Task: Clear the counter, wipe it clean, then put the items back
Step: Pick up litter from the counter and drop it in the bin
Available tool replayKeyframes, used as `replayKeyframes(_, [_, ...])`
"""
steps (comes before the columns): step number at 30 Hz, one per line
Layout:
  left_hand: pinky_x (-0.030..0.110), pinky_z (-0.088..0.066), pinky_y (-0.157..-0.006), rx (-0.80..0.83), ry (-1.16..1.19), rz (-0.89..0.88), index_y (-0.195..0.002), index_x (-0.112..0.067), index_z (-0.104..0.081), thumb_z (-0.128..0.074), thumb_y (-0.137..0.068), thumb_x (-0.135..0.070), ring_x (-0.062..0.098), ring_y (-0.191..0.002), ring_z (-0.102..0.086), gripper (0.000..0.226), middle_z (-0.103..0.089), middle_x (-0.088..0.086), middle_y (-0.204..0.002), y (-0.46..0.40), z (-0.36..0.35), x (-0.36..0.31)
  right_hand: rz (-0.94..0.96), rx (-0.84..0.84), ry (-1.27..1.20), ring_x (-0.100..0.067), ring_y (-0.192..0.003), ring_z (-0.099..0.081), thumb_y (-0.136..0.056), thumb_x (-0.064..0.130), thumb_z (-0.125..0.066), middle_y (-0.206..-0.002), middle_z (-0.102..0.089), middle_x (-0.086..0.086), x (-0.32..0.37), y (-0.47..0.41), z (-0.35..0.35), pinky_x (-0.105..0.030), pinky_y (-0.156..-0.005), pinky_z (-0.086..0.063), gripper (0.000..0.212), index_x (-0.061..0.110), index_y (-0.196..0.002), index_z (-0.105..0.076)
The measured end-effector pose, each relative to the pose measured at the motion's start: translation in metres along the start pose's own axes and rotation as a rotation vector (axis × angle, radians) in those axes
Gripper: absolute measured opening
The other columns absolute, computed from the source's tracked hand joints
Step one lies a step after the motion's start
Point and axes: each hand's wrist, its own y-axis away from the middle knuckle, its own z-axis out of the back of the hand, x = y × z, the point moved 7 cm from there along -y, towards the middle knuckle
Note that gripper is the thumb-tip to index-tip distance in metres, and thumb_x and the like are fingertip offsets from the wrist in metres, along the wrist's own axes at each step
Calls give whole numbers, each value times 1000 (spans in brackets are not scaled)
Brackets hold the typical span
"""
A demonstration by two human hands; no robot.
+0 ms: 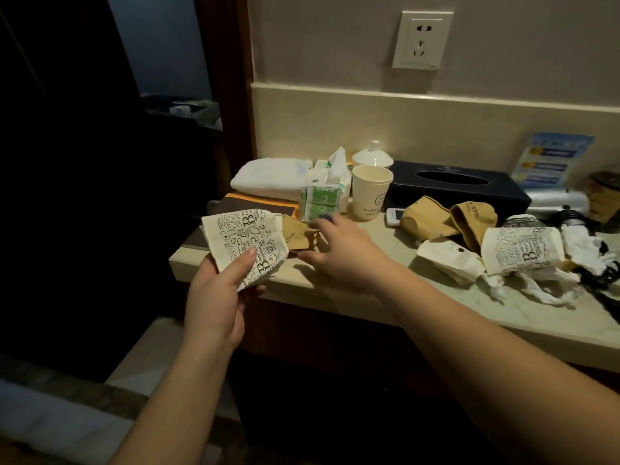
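My left hand [218, 293] pinches a white printed paper wrapper [246, 243] and holds it over the counter's left corner. Beside it, my right hand [335, 246] reaches onto the pale stone counter [436, 317], with its fingers around a crumpled brown paper piece [298, 234]. To the right lie two crushed brown paper cups [443, 219], a white paper bag [449, 263], a second printed wrapper [523, 250] and crumpled white tissues [543, 290].
Along the wall stand a folded white towel [271, 174], a green packet [320, 203], a cream smiley cup [370, 191], a white lidded cup [372, 156], a dark tissue box [459, 189] and a blue leaflet [550, 159]. Black cable [604, 273] lies far right.
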Motion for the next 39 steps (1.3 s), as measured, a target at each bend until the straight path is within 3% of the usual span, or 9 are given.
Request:
replayKeyframes(5, [20, -50, -49, -33, -13, -5, -101, -25, -64, -65, -88, -9, 8, -76, -71, 20, -75, -7, -92, -5, 6, -1, 58, -12, 131, -21, -116, -51, -86, 57, -55, -130, -53, 1, 2, -13, -11, -43, -95, -41, 58, 25, -133, -46])
replayKeyframes(9, [20, -51, -51, -25, -5, 3, -102, -26, -65, -65, -89, -13, 7, -76, -70, 19, -75, -10, -90, -8, 2, 1, 131, -145, 277, -23, -93, -59, -85, 46, -56, -106, -61, -2, 17, -13, -4, -32, -68, -43, 39, 20, -114, -56])
replayKeyframes(12, [22, -50, -52, -10, 25, 6, -106, -26, -66, -65, -88, -14, 10, -80, -70, 21, -75, -7, -97, -9, -5, 0, 112, -186, 311, -25, -87, -61, -86, 38, -55, -100, -63, -3, 19, -13, 3, -31, -62, -40, 28, 19, -106, -56])
replayKeyframes(17, [24, -48, -55, 21, 78, 13, -104, -26, -65, -64, -88, -14, 7, -78, -69, 20, -75, -11, -93, -8, -21, -2, -96, -193, -58, -15, -77, -59, -89, 34, -55, -84, -61, 6, -11, 3, 26, -33, -62, -52, 12, 24, -95, -56])
replayKeyframes(20, [23, -47, -54, 56, 95, 41, -103, -26, -65, -64, -87, -14, 10, -81, -69, 20, -74, -11, -93, -4, -33, 1, -195, -330, -344, -13, -73, -59, -88, 34, -55, -80, -64, 5, -36, 42, 53, -34, -61, -52, 13, 23, -93, -59])
replayKeyframes(22, [23, -47, -53, 100, 99, 71, -106, -26, -65, -64, -87, -14, 15, -89, -69, 23, -74, -9, -98, 2, -45, 7, -261, -418, -537, -10, -78, -61, -89, 35, -56, -85, -65, 10, -55, 79, 66, -33, -66, -54, 5, 34, -91, -60])
replayKeyframes(29, [24, -53, -56, 417, 74, 193, -111, -24, -65, -65, -74, -16, 11, -85, -72, 37, -75, -6, -100, 53, -118, 39, -576, -589, -931, 0, -82, -63, -89, 37, -59, -91, -69, 16, -125, 214, 65, -23, -71, -45, 4, 38, -93, -60])
replayKeyframes(34, [35, -48, -69, 692, -15, 296, -118, -22, -63, -70, -74, -18, 21, -95, -71, 45, -73, 2, -110, 111, -173, 80, -815, -656, -959, -7, -101, -62, -79, 45, -59, -103, -67, 15, -167, 306, 49, -32, -87, -49, 19, 41, -98, -56])
replayKeyframes(39, [30, -55, -68, 965, -103, 457, -122, -15, -60, -69, -76, -17, 26, -99, -70, 47, -72, 8, -112, 189, -225, 130, -1013, -739, -980, -7, -97, -61, -86, 40, -58, -108, -64, 15, -205, 394, 36, -28, -74, -49, 15, 43, -101, -53])
